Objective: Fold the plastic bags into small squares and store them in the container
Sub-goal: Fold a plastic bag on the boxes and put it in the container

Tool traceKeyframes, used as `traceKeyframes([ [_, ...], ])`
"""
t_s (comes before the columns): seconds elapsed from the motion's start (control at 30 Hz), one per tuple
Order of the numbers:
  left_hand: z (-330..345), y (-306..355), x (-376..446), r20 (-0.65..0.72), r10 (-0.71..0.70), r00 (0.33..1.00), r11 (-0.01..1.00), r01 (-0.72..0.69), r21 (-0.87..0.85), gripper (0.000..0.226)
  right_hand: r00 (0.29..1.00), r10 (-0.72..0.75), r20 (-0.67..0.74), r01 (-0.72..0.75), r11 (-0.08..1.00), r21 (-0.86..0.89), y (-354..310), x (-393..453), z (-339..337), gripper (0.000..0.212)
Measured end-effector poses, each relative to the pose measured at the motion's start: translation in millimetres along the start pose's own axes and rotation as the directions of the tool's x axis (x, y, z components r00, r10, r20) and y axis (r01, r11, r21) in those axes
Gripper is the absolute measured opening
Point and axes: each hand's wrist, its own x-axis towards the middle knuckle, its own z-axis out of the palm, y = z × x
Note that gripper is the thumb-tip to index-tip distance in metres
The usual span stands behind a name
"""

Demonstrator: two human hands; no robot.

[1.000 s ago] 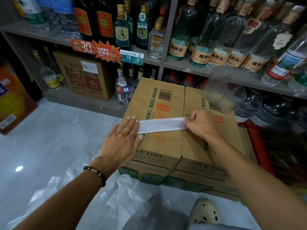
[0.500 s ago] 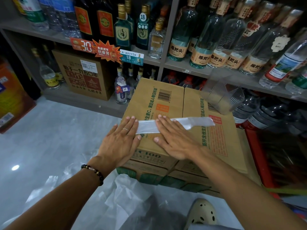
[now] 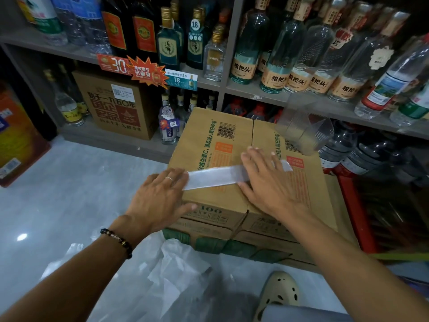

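Stacked brown cardboard cartons (image 3: 222, 140) before grey shelving (image 3: 232, 84) of bottles serve as the work surface. Across the top carton, a white plastic bag folded into a long flat strip (image 3: 213, 177) is laid, its long axis running from one hand to the other and rising slightly toward the right end. The left hand (image 3: 160, 196) is pressed flat, fingers extended, on the strip's left end; the right hand (image 3: 267, 182) is spread flat over its right part. Beyond the right hand, a clear plastic container (image 3: 304, 126) is seen. Loose white plastic bags (image 3: 167, 266) are lying below the left forearm.
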Motion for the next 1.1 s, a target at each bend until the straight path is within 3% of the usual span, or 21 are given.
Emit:
traceKeyframes([
  [0.1, -9.4, -6.2, -5.4, -0.045, 0.043, 0.998, 0.998, -0.041, 0.037, 0.044, 0.993, -0.077, -0.087, 0.085, 0.992, 0.089, -26.7, -6.2, -3.5, 0.036],
  [0.2, -19.5, -3.7, -7.3, -0.067, 0.052, 0.996, 0.999, -0.051, 0.019, 0.021, 0.994, -0.086, -0.071, 0.1, 0.972, 0.212, -47.1, -9.9, -2.7, 0.035],
  [0.3, -22.6, 0.6, -10.1, -0.095, 0.025, 0.995, 0.996, -0.032, -0.079, 0.034, 0.993, -0.073, -0.088, 0.097, 0.946, 0.308, -62.7, -7.5, 0.5, 0.036],
  [0.4, -23.0, 4.2, -13.5, -0.086, -0.041, 0.995, 0.982, 0.024, -0.187, 0.054, 0.984, -0.077, -0.159, 0.12, 0.951, 0.286, -72.2, -4.4, 5.9, 0.02],
  [0.5, -23.3, -1.0, -15.8, -0.073, -0.14, 0.987, 0.943, 0.11, -0.313, 0.04, 0.988, -0.037, -0.152, 0.098, 0.903, 0.418, -67.8, -1.1, 7.8, 0.016],
  [0.57, -24.1, -5.6, -18.1, -0.051, -0.195, 0.98, 0.917, 0.164, -0.363, 0.037, 0.998, 0.067, -0.009, -0.043, 0.738, 0.673, -58.8, 1.1, -1.6, 0.016],
  [0.63, -23.1, -9.0, -18.5, -0.029, -0.195, 0.98, 0.919, 0.172, -0.354, 0.053, 0.971, 0.134, 0.198, -0.238, 0.472, 0.849, -46.7, 0.3, -14.5, 0.014],
  [0.77, -21.4, 4.4, -2.7, 0.048, -0.03, 0.998, 0.952, 0.043, -0.302, 0.084, 0.872, 0.122, 0.475, -0.458, -0.141, 0.878, -21.1, -7.0, -23.3, 0.013],
  [0.8, -19.9, 12.4, 3.9, 0.075, 0.03, 0.997, 0.965, -0.009, -0.264, 0.091, 0.859, 0.11, 0.5, -0.47, -0.219, 0.855, -16.4, -8.6, -23.8, 0.013],
  [0.93, -4.8, 44.2, 29.5, 0.145, 0.204, 0.968, 0.973, -0.184, -0.141, 0.095, 0.831, 0.106, 0.546, -0.522, -0.193, 0.831, -5.5, -9.9, -23.8, 0.019],
  [1.1, 10.0, 47.6, 37.8, 0.185, 0.224, 0.957, 0.975, -0.222, -0.028, 0.089, 0.844, 0.181, 0.505, -0.5, -0.075, 0.863, 2.1, -5.4, -22.4, 0.018],
])
